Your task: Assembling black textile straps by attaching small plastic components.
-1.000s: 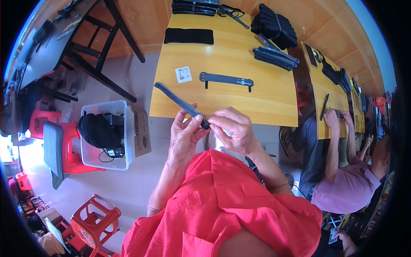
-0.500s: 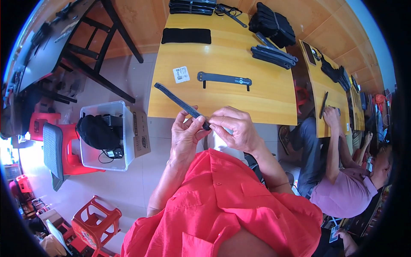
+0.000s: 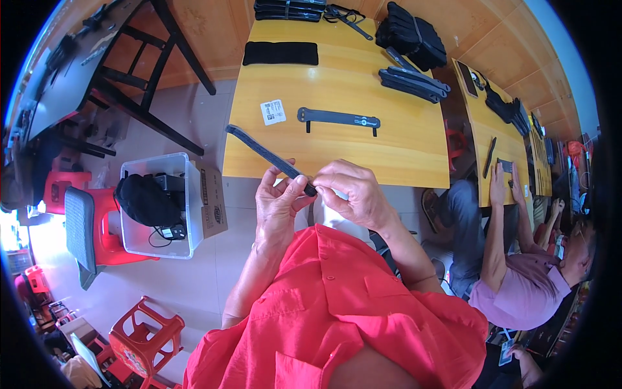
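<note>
A long, narrow dark strap (image 3: 262, 152) slants up and to the left from my fingers, over the near edge of the table. My left hand (image 3: 278, 200) pinches it near its lower end between thumb and fingers. At that same end, the fingertips of my right hand (image 3: 350, 193) close on the strap's tip, partly hiding it. Beyond my hands, a grey strip (image 3: 340, 118) with two short black tabs lies flat on the table. To its left is a white label card (image 3: 273, 111) with printing.
The yellow wooden table (image 3: 272, 152) also bears a black pouch (image 3: 280, 53), a pile of grey strips (image 3: 413, 85) and a strapped black bundle (image 3: 412, 35). Left on the floor stand a clear bin (image 3: 189, 214) and a red stool (image 3: 146, 337). A co-worker (image 3: 518, 285) sits at the right.
The strap's far end has shifted slightly left, and both my hands stay on its lower end. At the right, the co-worker's hands have moved apart on their table.
</note>
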Demonstrator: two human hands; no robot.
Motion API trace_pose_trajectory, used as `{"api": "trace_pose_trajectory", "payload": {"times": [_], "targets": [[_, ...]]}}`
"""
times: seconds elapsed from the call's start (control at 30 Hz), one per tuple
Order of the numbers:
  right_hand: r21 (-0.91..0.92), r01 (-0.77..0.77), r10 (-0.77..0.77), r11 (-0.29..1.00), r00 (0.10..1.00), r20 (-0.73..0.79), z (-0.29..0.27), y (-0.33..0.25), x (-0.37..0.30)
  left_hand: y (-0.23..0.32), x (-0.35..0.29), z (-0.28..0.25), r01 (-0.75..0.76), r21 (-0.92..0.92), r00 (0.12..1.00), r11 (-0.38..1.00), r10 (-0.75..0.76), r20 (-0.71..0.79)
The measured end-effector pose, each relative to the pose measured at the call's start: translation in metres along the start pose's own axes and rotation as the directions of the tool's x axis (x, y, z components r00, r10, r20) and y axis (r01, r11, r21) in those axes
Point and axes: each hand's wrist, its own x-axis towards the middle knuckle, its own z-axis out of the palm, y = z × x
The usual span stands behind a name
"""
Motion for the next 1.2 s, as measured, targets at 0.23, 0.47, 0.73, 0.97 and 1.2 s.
{"api": "trace_pose_trajectory", "payload": {"times": [0.23, 0.47, 0.73, 0.97, 1.2], "targets": [[-0.145, 0.022, -0.031, 0.989, 0.997, -0.065, 0.008, -0.007, 0.001, -0.001, 0.001, 0.000, -0.031, 0.016, 0.999, 0.999, 0.031, -0.019], [0.230, -0.220, 0.236, 0.948, 0.971, -0.045, 0.009, -0.003, -0.001, 0.003, 0.001, -0.001, 0.016, 0.042, 0.999, 0.999, -0.017, 0.027], [-0.309, 0.027, -0.062, 0.951, 0.993, -0.102, 0.017, -0.007, -0.001, -0.001, 0.002, 0.000, -0.019, 0.018, 1.000, 1.000, 0.019, -0.009], [-0.365, 0.010, -0.043, 0.931, 0.996, -0.083, 0.019, -0.010, -0.002, 0.002, 0.002, 0.003, -0.079, 0.152, 0.996, 0.985, 0.085, -0.035], [0.108, -0.267, 0.265, 0.958, 0.964, 0.031, 0.011, 0.000, 0.002, 0.009, 0.004, -0.005, -0.044, 0.273, 0.998, 0.961, 0.032, 0.049]]}}
